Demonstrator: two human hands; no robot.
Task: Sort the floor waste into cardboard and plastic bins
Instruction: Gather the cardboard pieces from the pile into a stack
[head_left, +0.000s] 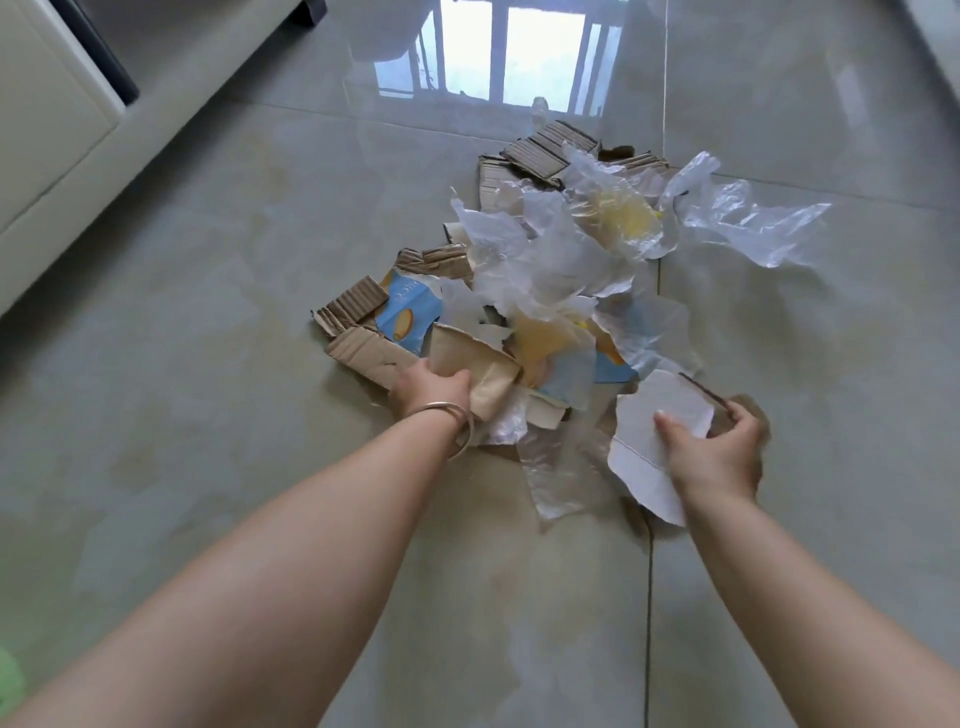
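While both arms reach down toward the floor, I see my left hand (428, 387) gripping the near edge of a tan cardboard piece (470, 371) at the near left of the waste pile (561, 280), fingers curled over it; a thin metal bangle (457, 423) sits on that wrist. My right hand (714, 449) pinches a white-faced torn card piece (654, 441) at the near right of the pile, thumb on its pale face and fingers curled round its brown far edge. The pile lies on the glossy tiled floor (208, 364), just far of both hands. Corrugated cardboard scraps (545, 148) sit at its far end and along its left side, and a blue printed carton scrap (410, 312) rests at the left, beside the tan piece. Crumpled clear plastic film (540, 249) covers the middle, and a clear plastic bag (748, 218) trails off to the far right. A flat clear plastic sheet (545, 467) lies between my hands. A white cabinet (52, 104) stands at the far left.
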